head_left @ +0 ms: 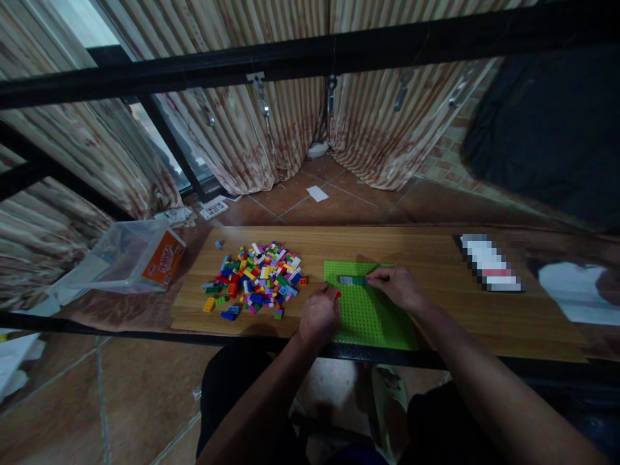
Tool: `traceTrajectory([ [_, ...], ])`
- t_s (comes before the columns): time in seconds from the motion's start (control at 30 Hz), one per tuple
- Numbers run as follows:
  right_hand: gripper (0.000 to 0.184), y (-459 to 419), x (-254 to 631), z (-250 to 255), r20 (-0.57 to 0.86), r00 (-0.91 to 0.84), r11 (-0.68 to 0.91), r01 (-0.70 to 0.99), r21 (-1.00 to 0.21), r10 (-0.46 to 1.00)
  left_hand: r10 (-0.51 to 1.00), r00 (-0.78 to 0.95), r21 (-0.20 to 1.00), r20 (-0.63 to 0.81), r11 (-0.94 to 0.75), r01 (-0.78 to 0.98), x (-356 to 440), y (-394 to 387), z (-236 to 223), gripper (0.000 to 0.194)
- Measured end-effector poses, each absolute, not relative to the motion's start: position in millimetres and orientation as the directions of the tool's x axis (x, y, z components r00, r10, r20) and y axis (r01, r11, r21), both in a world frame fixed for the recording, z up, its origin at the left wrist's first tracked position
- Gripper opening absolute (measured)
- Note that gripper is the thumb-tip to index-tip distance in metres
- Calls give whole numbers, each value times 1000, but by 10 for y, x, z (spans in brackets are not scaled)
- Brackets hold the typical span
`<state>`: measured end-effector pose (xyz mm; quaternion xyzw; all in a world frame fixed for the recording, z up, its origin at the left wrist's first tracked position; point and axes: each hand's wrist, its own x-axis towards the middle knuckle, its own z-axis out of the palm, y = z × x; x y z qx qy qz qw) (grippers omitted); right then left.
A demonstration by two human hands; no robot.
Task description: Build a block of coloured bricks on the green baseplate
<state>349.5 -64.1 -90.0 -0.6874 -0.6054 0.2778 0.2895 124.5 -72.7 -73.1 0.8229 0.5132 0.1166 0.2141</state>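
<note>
Two hands work at a green baseplate [372,323] that bears a short row [352,281] of bricks.
The left hand [320,314] is at the plate's left edge, its grip pinched nearly closed on a red brick [338,294]. The right hand [400,286] reaches over the plate's far part, fingers drawn together at the right end of the grey-and-green row; whether that grip pinches the row or only presses it, one cannot tell. The plate lies on the wooden worktop [436,329], near its front edge. Left of it spreads a mixed-colour pile [261,278], and beyond the worktop's left end a clear bin [128,255] lies tipped.
</note>
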Motion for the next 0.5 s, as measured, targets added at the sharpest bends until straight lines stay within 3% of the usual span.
traceTrajectory([
  [0.2, 24, -598, 3644, -881, -245, 95, -261, 475, -840, 965, 896, 444, 522, -3, -377, 765, 1235, -698, -710, 21],
  [0.27, 28, -590, 3657, -874, -258, 116, -283, 431, -857, 959, 898, 440, 522, 0, -375, 766, 1235, -694, -712, 21],
  [0.5, 16, -569, 3481, -878, -126, 200, -226, 632, -741, 972, 898, 440, 510, -19, -370, 777, 1253, -687, -690, 24],
])
